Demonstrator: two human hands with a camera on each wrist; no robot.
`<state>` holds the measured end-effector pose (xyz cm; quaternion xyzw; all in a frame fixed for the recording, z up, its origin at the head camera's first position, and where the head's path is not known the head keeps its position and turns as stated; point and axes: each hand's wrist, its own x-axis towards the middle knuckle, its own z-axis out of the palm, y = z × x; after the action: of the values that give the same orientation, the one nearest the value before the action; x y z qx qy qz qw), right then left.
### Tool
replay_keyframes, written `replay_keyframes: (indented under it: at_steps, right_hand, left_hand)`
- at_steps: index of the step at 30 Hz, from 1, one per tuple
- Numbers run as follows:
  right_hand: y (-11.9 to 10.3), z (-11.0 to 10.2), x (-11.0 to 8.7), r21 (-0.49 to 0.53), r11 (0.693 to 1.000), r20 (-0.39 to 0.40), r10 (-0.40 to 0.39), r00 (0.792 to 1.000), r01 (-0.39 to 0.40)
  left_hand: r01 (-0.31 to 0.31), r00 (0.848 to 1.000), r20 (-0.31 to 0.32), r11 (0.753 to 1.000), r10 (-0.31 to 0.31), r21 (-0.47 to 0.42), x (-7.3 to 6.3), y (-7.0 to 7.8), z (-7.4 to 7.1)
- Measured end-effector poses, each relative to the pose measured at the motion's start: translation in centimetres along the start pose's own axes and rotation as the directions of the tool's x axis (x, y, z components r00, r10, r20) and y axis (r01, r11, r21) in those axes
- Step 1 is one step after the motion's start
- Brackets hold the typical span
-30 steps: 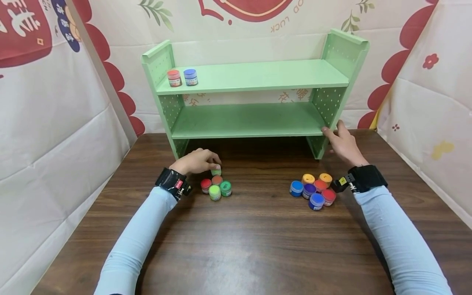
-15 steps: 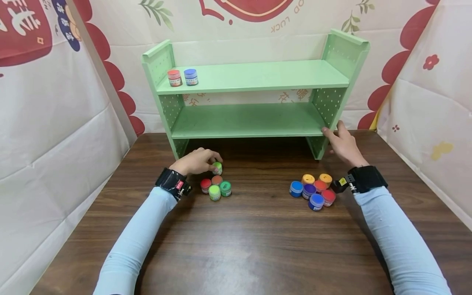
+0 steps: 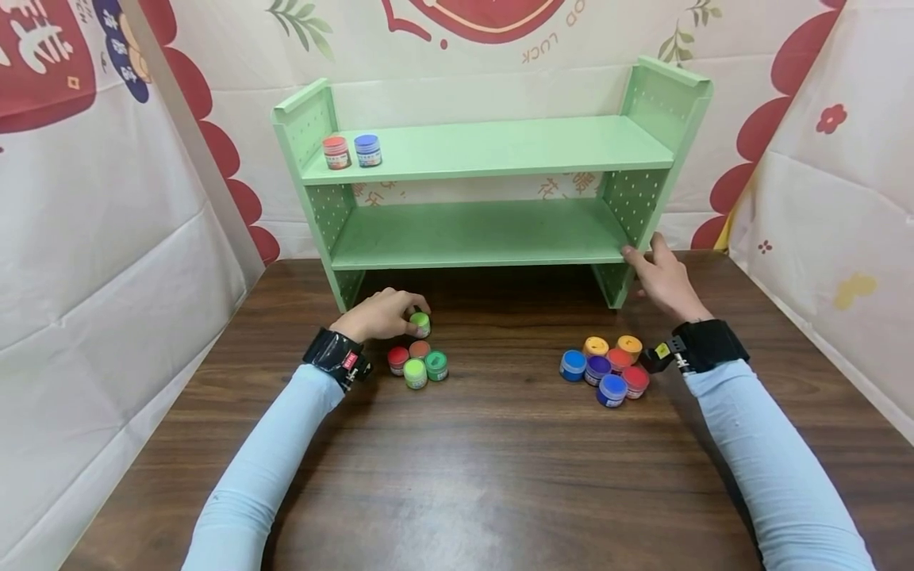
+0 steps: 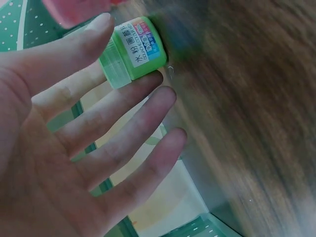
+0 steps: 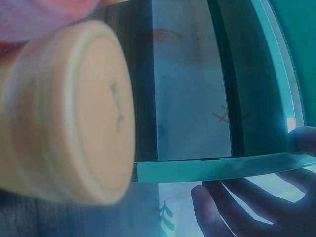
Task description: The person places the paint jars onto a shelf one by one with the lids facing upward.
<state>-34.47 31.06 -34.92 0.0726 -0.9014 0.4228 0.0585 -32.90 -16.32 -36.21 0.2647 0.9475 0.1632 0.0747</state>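
My left hand (image 3: 378, 314) pinches a light green paint jar (image 3: 421, 323) between thumb and forefinger, close over the table in front of the shelf's left leg. In the left wrist view the jar (image 4: 133, 52) lies sideways, its label toward the camera, and the other fingers (image 4: 143, 118) extend past it. At the right end of the green shelf (image 3: 471, 230), my right hand (image 3: 667, 281) grips the side panel, thumb on the inner front edge and fingers outside. That panel (image 5: 212, 170) crosses the right wrist view, with the fingers (image 5: 207, 202) beside it.
Red (image 3: 397, 359), brown-orange (image 3: 420, 350), light green (image 3: 416, 373) and dark green (image 3: 437, 365) jars cluster below my left hand. Several blue, purple, red and yellow jars (image 3: 612, 390) stand near my right wrist. A red jar (image 3: 337, 153) and a blue jar (image 3: 367, 151) sit on the top shelf.
The light green jar at my left hand has shifted slightly up and right and shows more of itself between thumb and forefinger. My right hand stays on the shelf panel.
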Motion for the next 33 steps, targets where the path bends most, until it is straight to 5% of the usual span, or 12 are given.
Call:
replay_keyframes:
  at_steps: [18,33]
  right_hand:
    - [0.08,0.06,-0.18,-0.002,1.000,-0.001,-0.004,1.000,0.004]
    - [0.16,0.09,0.02,-0.003,1.000,0.002,-0.007,1.000,0.007]
  left_hand:
    - [-0.063,0.998,-0.019,0.998,0.063,0.011,0.01,0.00,0.31]
    - [-0.056,0.998,-0.041,0.998,0.055,-0.025,0.09,0.55,0.05]
